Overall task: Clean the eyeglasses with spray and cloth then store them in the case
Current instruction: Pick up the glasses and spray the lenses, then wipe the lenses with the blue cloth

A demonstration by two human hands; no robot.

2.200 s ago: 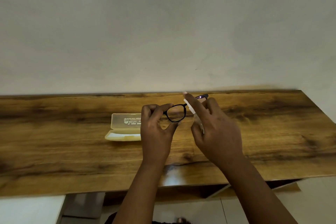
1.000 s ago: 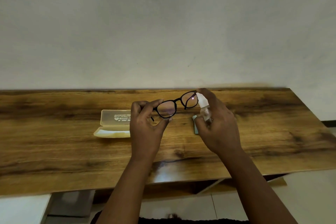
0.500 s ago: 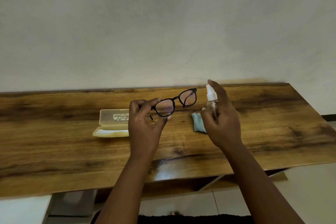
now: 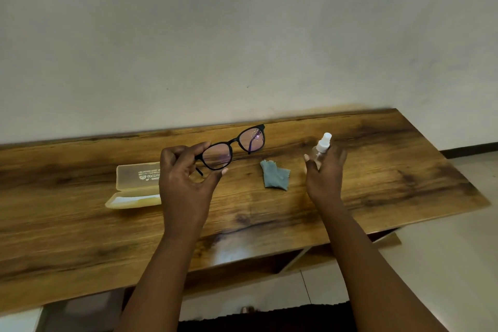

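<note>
My left hand [image 4: 186, 183] pinches black-framed eyeglasses [image 4: 234, 148] by their left end and holds them up over the wooden table [image 4: 390, 170], lenses facing me. A small clear spray bottle [image 4: 322, 147] with a white nozzle is gripped upright in my right hand [image 4: 324, 172], well to the right of the glasses. Between the two hands a crumpled blue-grey cloth [image 4: 275, 176] lies on the table. The yellowish translucent case [image 4: 136, 186] sits open to the left, partly hidden behind my left hand.
A plain wall rises right behind the table's far edge. The table's right end [image 4: 471, 197] drops off to a tiled floor. An open shelf shows under the tabletop near me.
My right hand has drawn the spray bottle away to the right of the glasses, uncovering the cloth on the table. My left hand keeps the glasses raised, tilted slightly more.
</note>
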